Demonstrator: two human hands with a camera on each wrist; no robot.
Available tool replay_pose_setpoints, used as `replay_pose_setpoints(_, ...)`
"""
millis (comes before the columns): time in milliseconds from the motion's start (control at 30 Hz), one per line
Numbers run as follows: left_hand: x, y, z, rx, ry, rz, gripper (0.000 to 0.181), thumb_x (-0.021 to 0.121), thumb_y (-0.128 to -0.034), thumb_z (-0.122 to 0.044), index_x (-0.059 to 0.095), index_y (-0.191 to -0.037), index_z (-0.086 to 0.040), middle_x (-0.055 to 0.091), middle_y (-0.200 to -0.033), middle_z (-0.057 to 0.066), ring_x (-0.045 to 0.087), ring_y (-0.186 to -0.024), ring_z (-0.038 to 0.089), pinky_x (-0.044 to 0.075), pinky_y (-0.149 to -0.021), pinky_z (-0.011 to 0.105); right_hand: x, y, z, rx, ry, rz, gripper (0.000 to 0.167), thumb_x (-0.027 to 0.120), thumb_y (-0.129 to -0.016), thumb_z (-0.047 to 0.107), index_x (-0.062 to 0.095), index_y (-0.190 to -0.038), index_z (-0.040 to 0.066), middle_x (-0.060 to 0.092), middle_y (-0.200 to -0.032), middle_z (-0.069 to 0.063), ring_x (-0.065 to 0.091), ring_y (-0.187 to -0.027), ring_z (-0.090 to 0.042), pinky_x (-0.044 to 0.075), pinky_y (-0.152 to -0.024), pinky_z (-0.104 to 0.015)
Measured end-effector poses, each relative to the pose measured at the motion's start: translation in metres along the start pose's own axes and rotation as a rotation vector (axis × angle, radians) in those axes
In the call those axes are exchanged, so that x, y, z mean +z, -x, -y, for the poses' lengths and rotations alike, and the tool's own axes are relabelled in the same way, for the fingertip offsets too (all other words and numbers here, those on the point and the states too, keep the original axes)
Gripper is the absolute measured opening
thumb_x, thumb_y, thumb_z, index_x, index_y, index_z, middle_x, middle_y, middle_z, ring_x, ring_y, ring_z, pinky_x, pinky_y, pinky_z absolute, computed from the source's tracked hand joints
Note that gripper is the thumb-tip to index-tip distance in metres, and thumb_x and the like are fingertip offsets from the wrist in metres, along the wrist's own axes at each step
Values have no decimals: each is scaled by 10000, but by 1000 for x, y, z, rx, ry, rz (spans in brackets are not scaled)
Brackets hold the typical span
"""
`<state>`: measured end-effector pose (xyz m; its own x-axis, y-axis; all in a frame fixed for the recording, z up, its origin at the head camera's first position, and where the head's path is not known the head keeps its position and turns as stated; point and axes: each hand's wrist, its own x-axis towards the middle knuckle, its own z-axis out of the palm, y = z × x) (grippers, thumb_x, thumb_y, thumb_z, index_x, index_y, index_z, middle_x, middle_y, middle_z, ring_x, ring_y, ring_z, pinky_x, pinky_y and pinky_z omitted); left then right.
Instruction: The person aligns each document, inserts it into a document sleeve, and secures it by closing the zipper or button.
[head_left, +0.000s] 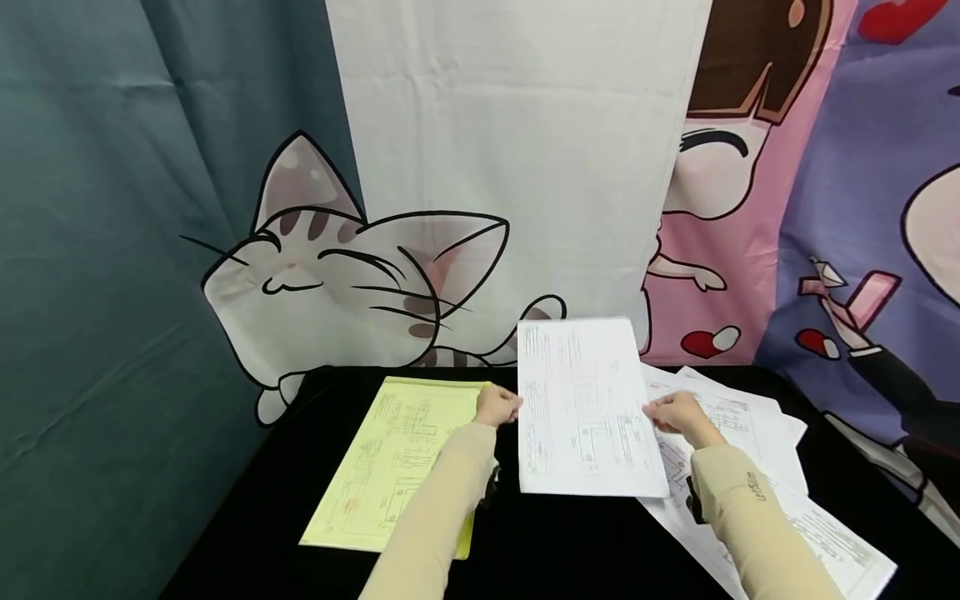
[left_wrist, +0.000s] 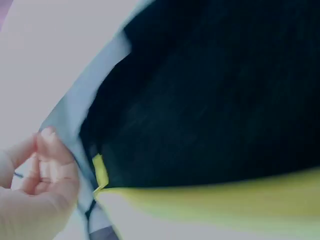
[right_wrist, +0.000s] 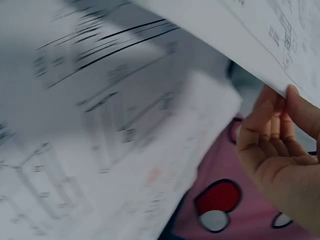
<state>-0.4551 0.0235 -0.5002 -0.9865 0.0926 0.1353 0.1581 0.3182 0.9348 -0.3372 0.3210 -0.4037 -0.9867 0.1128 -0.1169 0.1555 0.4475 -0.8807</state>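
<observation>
The print on the white sheet is too fine to read from here; I make out only narrow columns of text and a few line drawings toward its six o'clock end. Whether it is one leaf or several together I can't tell. It is held up over the middle of the counter, smooth and flat, its top edge in front of the hanging cloth. The left hand has it by the edge at nine o'clock, thumb and fingers closed in a pinch. The right hand pinches the edge at three o'clock, thumb against the paper and the other fingers curled beneath.

At nine o'clock from the sheet lies a glossy yellow folder, drawings showing on its face, its near right part hidden by the beige left sleeve. At four o'clock, loose papers fan out, overlapped by the sheet's corner and partly covered by the right sleeve. The counter's black covering looks soft and matt. Behind, the creased cloth carries a cartoon cat; the figures at two o'clock are cut off.
</observation>
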Motion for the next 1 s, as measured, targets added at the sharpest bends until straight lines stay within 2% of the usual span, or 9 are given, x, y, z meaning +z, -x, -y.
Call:
replay_pose_setpoints(100, -25, 4, -40, 141, 3, -50, 174, 712, -836, -160, 712, -782, 6, 652, -606, 96, 604, -492, 161, 525, -477, 246, -4, 1, 24, -138, -22, -47, 182, 582, -893, 41, 603, -871, -138, 534, -586, 88, 499, -540, -12, 475, -536, -165)
replay_pose_setpoints(167, -46, 21, -89, 145, -18, -96, 154, 685, -849, -90, 694, -858, 63, 659, -689, 163, 608, -547, 211, 535, -521, 270, -6, 4, 42, -232, -3, -101, 218, 588, -902, 51, 588, -911, -167, 541, -600, 101, 505, -560, -3, 471, -555, -161)
replay_pose_setpoints(233, -62, 28, -116, 208, 42, -130, 156, 670, -857, -64, 678, -878, 91, 650, -708, 168, 597, -573, 200, 515, -522, 220, -8, 8, 60, -313, 20, -152, 244, 595, -906, 61, 581, -935, -181, 546, -615, 107, 510, -578, 4, 473, -569, -157)
replay_pose_setpoints(300, -75, 32, -137, 228, 85, -147, 157, 662, -867, -66, 675, -893, 88, 643, -725, 144, 585, -606, 167, 495, -545, 180, -11, 11, 75, -366, 20, -191, 259, 598, -912, 75, 571, -947, -180, 550, -625, 113, 519, -584, 14, 487, -574, -146)
replay_pose_setpoints(433, -91, 34, -161, 261, 86, -157, 157, 655, -881, -94, 686, -900, 59, 656, -758, 136, 605, -667, 181, 525, -615, 202, -15, 15, 96, -409, 14, -238, 261, 601, -916, 95, 569, -947, -162, 551, -624, 109, 528, -564, 18, 488, -535, -138)
replay_pose_setpoints(633, -94, 36, -166, 252, 110, -137, 152, 650, -881, -73, 684, -905, 73, 651, -741, 121, 600, -648, 149, 555, -643, 240, -17, 14, 103, -371, 14, -203, 270, 596, -921, 110, 564, -970, -153, 563, -636, 116, 545, -584, -1, 498, -552, -146)
replay_pose_setpoints(833, -95, 37, -132, 100, 166, 9, 165, 611, -890, -6, 646, -962, 139, 625, -722, 56, 578, -634, 97, 560, -647, 228, -9, 12, 89, -278, 1, -16, 291, 575, -925, 80, 516, -1029, -185, 581, -658, 115, 556, -581, 7, 530, -586, -161)
replay_pose_setpoints(900, -95, 42, -118, 47, 158, 25, 165, 608, -890, -5, 643, -970, 136, 639, -751, 68, 580, -635, 90, 577, -698, 271, -1, 12, 83, -254, -14, 43, 296, 574, -920, 75, 506, -1042, -186, 581, -660, 107, 554, -573, 2, 533, -579, -170)
replay_pose_setpoints(1000, -94, 54, -100, -21, 150, 45, 169, 610, -886, -3, 636, -981, 134, 645, -765, 86, 575, -622, 80, 582, -714, 283, 15, 12, 71, -239, 0, 69, 227, 580, -909, 71, 529, -921, -150, 531, -610, 106, 506, -537, -6, 509, -542, -174)
